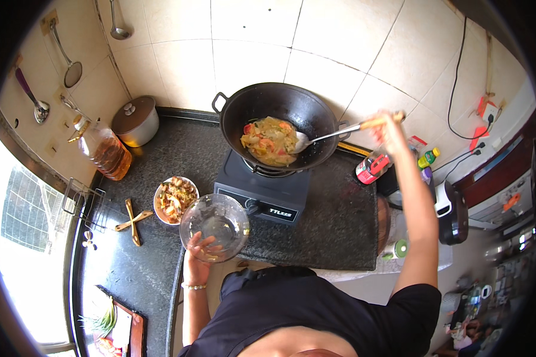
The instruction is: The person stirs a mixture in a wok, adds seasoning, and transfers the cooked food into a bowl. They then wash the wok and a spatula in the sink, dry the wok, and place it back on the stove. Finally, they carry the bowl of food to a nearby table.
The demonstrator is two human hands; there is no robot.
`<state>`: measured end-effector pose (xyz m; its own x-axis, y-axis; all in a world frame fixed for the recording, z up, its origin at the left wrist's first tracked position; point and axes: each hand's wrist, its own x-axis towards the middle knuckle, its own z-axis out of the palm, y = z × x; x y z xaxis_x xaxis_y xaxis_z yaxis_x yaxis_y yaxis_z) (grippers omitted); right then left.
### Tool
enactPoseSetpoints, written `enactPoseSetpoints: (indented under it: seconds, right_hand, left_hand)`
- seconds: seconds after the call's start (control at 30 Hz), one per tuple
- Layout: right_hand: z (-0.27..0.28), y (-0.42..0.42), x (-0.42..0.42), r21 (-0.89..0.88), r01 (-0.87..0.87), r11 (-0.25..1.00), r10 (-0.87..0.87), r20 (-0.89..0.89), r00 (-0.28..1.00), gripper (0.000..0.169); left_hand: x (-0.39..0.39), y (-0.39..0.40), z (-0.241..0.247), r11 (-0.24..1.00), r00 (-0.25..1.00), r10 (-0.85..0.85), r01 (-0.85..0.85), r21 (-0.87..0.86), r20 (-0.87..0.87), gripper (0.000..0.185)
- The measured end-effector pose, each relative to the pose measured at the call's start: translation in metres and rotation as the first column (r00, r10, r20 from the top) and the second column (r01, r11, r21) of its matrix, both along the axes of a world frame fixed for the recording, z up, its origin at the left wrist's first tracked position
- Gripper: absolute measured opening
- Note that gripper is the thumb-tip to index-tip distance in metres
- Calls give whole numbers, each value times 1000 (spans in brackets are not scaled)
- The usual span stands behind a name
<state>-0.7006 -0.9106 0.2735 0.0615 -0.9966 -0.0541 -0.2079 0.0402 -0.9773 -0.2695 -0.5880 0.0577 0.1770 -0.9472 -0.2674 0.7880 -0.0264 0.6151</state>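
My left hand [201,254] supports a clear glass bowl [214,223] from below, in front of the stove. Bits of food cling to the bowl's inside. With my right hand [384,129] I grip the wooden handle of a metal wok spatula [326,136]. Its blade rests in a black wok [268,96], against the stir-fried food [270,140], which shows pale, yellow and red pieces. The wok sits on a black gas stove [261,187]. A white bowl of cooked food [176,200] stands on the counter, just left of the glass bowl.
At the left are a lidded pot [135,122], an oil jug [105,149], a crossed wooden trivet [134,222] and a wire rack [85,205]. A cutting board [137,330] holds spring onions [107,319] and a cleaver. Seasoning bottles [370,167] stand right of the stove.
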Motion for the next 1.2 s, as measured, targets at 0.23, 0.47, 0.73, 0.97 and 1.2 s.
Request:
enactPoseSetpoints:
  seconds: [0.23, 0.47, 0.73, 0.97, 1.2]
  right_hand:
    - [-100, 42, 51, 8, 173, 985, -156, 481, 863, 41]
    - [-83, 45, 41, -14, 208, 978, -168, 538, 826, 40]
    - [-7, 47, 16, -117, 213, 970, -140, 446, 884, 40]
    - [68, 51, 0, -241, 160, 957, -61, 373, 926, 41]
    - [127, 65, -6, -315, 157, 936, -57, 304, 951, 40]
  left_hand:
    - [11, -25, 44, 1000, 1000, -11, 11, -21, 16, 49]
    - [8, -73, 120, 1000, 992, 0, 3, -25, 127, 52]
    - [1, -132, 173, 976, 929, -216, 212, 47, 301, 56]
    - [-29, -182, 190, 929, 878, -370, 357, 100, 305, 51]
    - [-81, -226, 190, 925, 903, -376, 354, 137, 206, 39]
